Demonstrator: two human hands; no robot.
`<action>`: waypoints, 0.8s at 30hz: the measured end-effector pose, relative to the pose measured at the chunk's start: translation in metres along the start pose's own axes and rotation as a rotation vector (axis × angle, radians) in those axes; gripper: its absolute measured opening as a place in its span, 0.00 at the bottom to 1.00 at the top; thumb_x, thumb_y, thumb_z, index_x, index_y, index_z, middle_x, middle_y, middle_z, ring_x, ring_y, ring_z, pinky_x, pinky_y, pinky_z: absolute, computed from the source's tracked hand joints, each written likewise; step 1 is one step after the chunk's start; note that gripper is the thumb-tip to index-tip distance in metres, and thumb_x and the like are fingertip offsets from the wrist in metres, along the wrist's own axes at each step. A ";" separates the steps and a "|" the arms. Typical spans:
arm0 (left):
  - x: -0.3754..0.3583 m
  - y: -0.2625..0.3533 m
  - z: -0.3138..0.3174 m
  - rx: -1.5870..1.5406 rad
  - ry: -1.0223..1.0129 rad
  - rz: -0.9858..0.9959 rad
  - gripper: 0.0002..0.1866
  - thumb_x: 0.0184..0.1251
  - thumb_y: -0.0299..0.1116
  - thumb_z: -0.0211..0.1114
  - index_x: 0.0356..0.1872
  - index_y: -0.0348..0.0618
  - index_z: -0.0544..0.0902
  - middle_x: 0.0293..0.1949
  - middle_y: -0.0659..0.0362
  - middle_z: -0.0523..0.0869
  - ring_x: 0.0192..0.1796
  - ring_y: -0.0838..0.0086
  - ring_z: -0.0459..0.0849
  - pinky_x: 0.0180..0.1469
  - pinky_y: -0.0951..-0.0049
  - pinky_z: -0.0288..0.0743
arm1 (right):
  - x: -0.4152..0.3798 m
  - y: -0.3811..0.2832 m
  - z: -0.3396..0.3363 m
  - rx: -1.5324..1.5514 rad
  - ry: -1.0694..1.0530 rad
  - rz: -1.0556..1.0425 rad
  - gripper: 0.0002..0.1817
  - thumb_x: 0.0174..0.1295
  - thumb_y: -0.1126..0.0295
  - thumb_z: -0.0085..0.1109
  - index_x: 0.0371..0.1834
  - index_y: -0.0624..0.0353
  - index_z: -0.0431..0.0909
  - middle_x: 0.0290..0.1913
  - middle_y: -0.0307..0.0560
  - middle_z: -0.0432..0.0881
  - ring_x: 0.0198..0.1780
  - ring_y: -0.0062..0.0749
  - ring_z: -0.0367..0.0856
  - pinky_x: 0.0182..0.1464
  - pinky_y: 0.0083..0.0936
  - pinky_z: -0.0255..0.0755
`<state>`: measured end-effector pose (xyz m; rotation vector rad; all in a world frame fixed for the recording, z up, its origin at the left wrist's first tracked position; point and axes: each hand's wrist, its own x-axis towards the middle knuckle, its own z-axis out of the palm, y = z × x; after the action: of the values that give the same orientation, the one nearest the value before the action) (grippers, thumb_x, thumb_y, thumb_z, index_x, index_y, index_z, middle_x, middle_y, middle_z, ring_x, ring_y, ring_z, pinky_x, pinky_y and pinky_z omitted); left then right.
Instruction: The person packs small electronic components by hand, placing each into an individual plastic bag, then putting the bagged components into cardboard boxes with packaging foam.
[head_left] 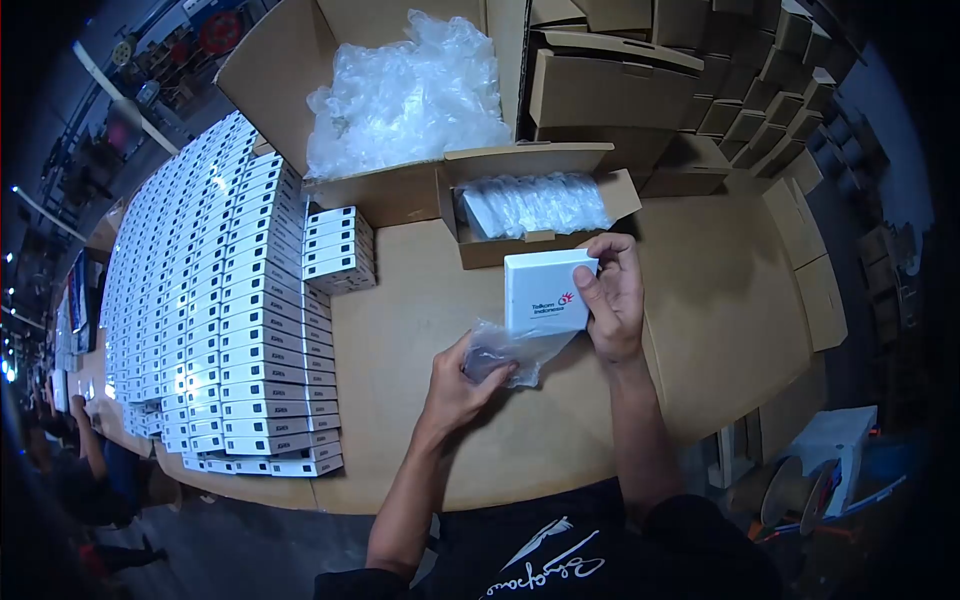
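Observation:
A white box [540,285] with red and dark print stands upright over the table, its lower end inside a clear plastic bag [515,350]. My right hand [615,300] grips the box by its upper right side, thumb on the printed face. The bag is pinched in my left hand [465,385], below and left of the box. Just beyond them sits an open cardboard box [485,252] holding a row of bubble-wrapped items [545,205].
Many stacked white boxes [250,330] cover the table's left side, with a smaller stack [340,245] beside them. A large carton [385,195] of plastic bags [410,95] stands behind. Cardboard boxes [615,95] fill the back right. Another person [90,440] is at far left.

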<state>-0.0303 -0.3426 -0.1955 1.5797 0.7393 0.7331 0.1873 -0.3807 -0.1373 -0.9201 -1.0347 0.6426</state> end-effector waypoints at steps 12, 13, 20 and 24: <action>-0.003 0.000 0.009 -0.105 0.059 -0.037 0.24 0.58 0.23 0.78 0.57 0.34 0.82 0.45 0.52 0.92 0.49 0.72 0.89 0.56 0.68 0.82 | 0.009 -0.006 0.009 -0.173 -0.163 0.192 0.14 0.67 0.70 0.71 0.47 0.60 0.75 0.40 0.36 0.78 0.44 0.16 0.75 0.49 0.21 0.70; -0.003 0.002 0.009 -0.116 0.048 -0.059 0.26 0.58 0.22 0.78 0.58 0.34 0.80 0.48 0.54 0.91 0.52 0.73 0.88 0.58 0.68 0.81 | 0.008 -0.007 0.009 -0.220 -0.155 0.235 0.14 0.67 0.69 0.72 0.47 0.59 0.76 0.38 0.36 0.79 0.42 0.16 0.76 0.47 0.21 0.70; -0.007 0.000 0.006 -0.398 0.005 -0.059 0.25 0.76 0.31 0.66 0.69 0.31 0.73 0.60 0.54 0.85 0.60 0.72 0.83 0.66 0.69 0.74 | 0.004 0.005 0.012 -0.291 -0.094 0.295 0.11 0.70 0.70 0.69 0.45 0.62 0.76 0.38 0.40 0.83 0.40 0.19 0.84 0.48 0.23 0.77; -0.007 -0.017 0.010 -0.487 0.110 -0.101 0.26 0.88 0.46 0.49 0.69 0.33 0.73 0.59 0.54 0.85 0.59 0.71 0.84 0.65 0.67 0.77 | -0.001 0.010 0.005 -0.184 -0.139 0.434 0.11 0.74 0.69 0.65 0.51 0.63 0.77 0.47 0.43 0.84 0.47 0.22 0.84 0.55 0.23 0.78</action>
<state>-0.0276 -0.3523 -0.2142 1.0614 0.6538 0.8550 0.1817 -0.3743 -0.1455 -1.2933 -1.0368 0.9946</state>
